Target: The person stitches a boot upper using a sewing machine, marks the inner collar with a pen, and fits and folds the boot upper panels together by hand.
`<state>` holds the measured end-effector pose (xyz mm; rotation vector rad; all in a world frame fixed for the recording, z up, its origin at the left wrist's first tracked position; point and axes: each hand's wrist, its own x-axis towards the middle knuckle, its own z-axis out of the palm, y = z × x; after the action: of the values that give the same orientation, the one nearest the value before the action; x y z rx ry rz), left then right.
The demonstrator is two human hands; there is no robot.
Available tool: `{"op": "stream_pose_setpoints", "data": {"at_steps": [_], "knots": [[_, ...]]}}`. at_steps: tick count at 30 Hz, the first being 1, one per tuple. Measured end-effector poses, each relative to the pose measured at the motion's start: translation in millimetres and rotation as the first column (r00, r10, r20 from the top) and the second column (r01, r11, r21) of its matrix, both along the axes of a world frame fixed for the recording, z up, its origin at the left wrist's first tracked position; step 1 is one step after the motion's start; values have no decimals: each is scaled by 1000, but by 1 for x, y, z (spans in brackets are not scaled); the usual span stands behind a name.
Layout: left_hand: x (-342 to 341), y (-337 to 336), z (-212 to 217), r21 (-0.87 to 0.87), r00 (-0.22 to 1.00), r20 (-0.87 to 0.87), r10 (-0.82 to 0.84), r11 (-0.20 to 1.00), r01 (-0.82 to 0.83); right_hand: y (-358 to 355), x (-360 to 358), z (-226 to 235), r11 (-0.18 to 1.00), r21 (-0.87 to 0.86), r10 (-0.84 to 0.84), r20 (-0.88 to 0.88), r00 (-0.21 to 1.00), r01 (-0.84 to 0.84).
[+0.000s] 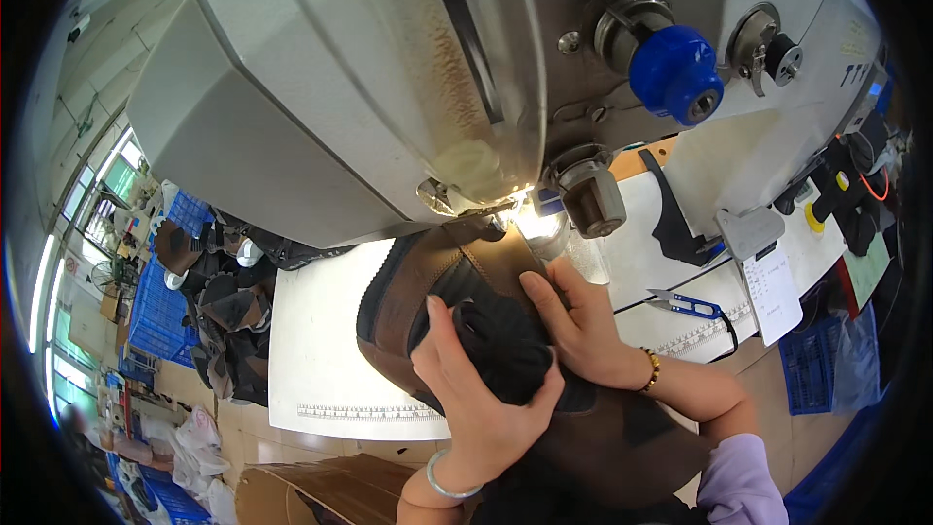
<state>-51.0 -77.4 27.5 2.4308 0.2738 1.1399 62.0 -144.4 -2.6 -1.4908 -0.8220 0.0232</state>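
Note:
A brown and black shoe upper [403, 306] lies under the lit needle area of a sewing machine [321, 87]. My left hand [476, 408], with a pale bangle at the wrist, is closed round its bunched black lining [501, 340], thumb and fingers on opposite sides. My right hand [588, 326], wearing a beaded bracelet, grips the upper's edge just right of the lining, close to the needle. Its thumb rests on top, and the other fingers are partly hidden. More of the brown and black material hangs below my hands, over the front of the work surface.
Thread snips [685, 304] with blue handles lie on the white table [311, 350], right of my hands. Beyond them are a paper slip [773, 292] and a black cut piece [671, 219]. Shoe uppers [233, 301] pile up at left by blue crates [160, 316]. A cardboard box [321, 486] stands below.

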Motion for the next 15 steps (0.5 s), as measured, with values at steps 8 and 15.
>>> {"op": "stream_pose_setpoints", "data": {"at_steps": [8,15], "knots": [[-3,24,-17,-173,851,518,-85,964,201,1,2,-6,992,57,114,-101,988,-109],[-10,24,-21,-37,889,441,-122,987,153,6,5,-12,981,144,144,-122,982,-126]]}}
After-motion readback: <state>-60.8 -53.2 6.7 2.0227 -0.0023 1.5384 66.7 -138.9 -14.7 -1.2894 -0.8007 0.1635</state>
